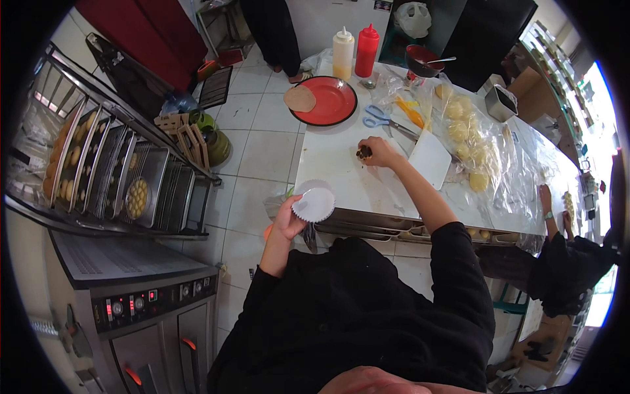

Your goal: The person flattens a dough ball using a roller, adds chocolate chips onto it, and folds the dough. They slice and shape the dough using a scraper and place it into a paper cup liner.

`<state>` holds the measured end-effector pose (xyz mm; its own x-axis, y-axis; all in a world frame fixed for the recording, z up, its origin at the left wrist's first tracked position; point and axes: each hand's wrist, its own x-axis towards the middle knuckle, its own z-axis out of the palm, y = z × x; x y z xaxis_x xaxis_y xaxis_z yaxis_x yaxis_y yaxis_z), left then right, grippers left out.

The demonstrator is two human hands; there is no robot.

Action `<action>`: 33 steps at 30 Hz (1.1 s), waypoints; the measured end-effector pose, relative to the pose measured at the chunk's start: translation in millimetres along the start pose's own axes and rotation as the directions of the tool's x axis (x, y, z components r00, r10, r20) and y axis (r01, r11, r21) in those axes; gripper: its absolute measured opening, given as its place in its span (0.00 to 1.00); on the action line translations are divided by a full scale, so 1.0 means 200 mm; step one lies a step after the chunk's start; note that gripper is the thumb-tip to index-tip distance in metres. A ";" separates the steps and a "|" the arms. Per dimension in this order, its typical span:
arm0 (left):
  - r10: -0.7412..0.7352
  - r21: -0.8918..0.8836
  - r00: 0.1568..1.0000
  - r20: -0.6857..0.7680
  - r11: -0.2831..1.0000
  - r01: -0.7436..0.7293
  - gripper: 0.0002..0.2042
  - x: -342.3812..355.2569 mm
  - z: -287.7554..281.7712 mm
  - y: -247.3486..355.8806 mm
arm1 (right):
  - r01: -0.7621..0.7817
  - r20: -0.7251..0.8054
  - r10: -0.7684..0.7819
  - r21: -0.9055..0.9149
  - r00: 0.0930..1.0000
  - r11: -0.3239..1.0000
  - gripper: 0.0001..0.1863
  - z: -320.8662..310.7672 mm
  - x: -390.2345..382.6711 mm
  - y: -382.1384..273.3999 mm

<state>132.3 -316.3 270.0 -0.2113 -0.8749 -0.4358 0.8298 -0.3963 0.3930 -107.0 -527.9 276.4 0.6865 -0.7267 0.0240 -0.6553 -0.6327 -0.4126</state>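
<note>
My left hand (285, 222), at the table's near left corner, grips a white round paper liner (317, 205) with a crimped edge. Over the white tabletop (335, 164), the fingers of my right hand (382, 151) are closed around a small food piece (364, 153), dark brown inside with a yellowish rim; its exact kind is unclear. Beyond that hand lie blue-handled scissors (384, 119) and a white flat scraper (430, 161). A red plate (335, 98) with a dark rim holds a flat tan disc (300, 99) at the far left corner.
White (342, 56) and red (366, 52) squeeze bottles stand at the back, beside a bowl (423, 62) with a spoon. Pale dough balls (462, 128) lie under clear plastic. On the left are a tray rack (111, 164) and an oven (151, 299). Another person (567, 272) works at right.
</note>
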 end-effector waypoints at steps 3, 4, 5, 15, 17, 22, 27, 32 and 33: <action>-0.027 0.085 0.995 -0.094 0.996 0.035 0.19 0.07 0.03 -0.01 | 0.002 0.038 -0.011 0.231 0.999 0.973 0.15 -0.07 0.00 0.08; -0.023 0.079 0.994 -0.104 0.996 0.032 0.19 0.09 0.05 -0.01 | 0.006 0.046 -0.017 0.237 0.999 0.972 0.15 -0.09 -0.01 0.09; -0.003 0.106 0.995 -0.099 0.994 0.013 0.19 0.11 0.06 -0.02 | -0.024 0.073 0.002 0.291 0.997 0.956 0.15 -0.11 -0.01 0.09; 0.133 0.272 0.982 -0.131 0.958 -0.093 0.18 0.40 0.11 -0.12 | 0.032 0.142 -0.168 0.665 0.975 0.746 0.17 -0.25 -0.14 -0.26; 0.111 0.252 0.989 -0.094 0.964 -0.085 0.18 0.39 0.16 -0.14 | 0.162 0.084 -0.239 0.519 0.967 0.839 0.17 -0.19 -0.18 -0.35; 0.118 0.188 0.992 -0.044 0.976 -0.108 0.16 0.41 0.16 -0.16 | 0.171 -0.095 -0.145 0.372 0.985 0.912 0.21 -0.08 -0.26 -0.53; 0.158 0.184 0.987 -0.026 0.971 -0.151 0.17 0.38 0.20 -0.19 | 0.128 -0.091 -0.100 0.403 0.991 0.906 0.26 -0.03 -0.32 -0.50; 0.181 0.207 0.983 -0.042 0.964 -0.169 0.16 0.35 0.24 -0.23 | 0.154 -0.099 -0.127 0.349 0.987 0.924 0.28 -0.02 -0.36 -0.48; 0.179 0.204 0.983 -0.044 0.965 -0.166 0.16 0.34 0.25 -0.23 | 0.180 -0.111 -0.149 0.367 0.983 0.913 0.27 -0.05 -0.37 -0.49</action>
<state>54.0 -370.8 262.1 -0.0369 -0.9185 -0.3937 0.7300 -0.2938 0.6170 -97.3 -414.2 324.1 0.7374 -0.6493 0.1863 -0.3587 -0.6102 -0.7064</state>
